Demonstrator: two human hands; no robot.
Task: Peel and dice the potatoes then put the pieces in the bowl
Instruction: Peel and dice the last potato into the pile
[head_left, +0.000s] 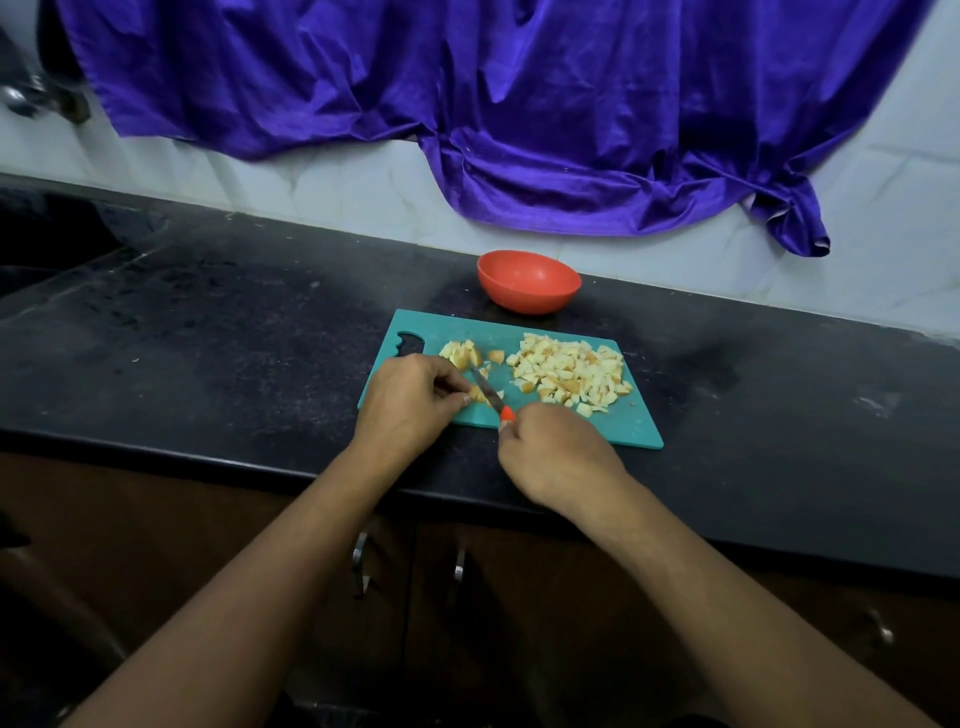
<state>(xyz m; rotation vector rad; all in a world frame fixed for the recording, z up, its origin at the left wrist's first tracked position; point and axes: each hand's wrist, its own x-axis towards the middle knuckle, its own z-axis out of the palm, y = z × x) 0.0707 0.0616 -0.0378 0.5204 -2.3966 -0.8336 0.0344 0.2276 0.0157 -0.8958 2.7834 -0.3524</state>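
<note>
A teal cutting board (631, 423) lies on the black counter. A heap of diced potato (569, 371) covers its right half. A larger uncut potato chunk (460, 354) lies at the board's upper left. My left hand (410, 397) pinches a small potato piece (477, 395) against the board with its fingertips. My right hand (550, 452) grips the orange handle of a small knife (488, 392), whose blade lies across that piece. An orange bowl (528, 281) stands just behind the board; its inside is hidden from here.
The black counter (234, 332) runs left to a dark sink (57, 244) and right along a white tiled wall. A purple cloth (493, 104) hangs on the wall above the bowl. Brown cabinet doors with metal handles (358, 558) sit below the counter's front edge.
</note>
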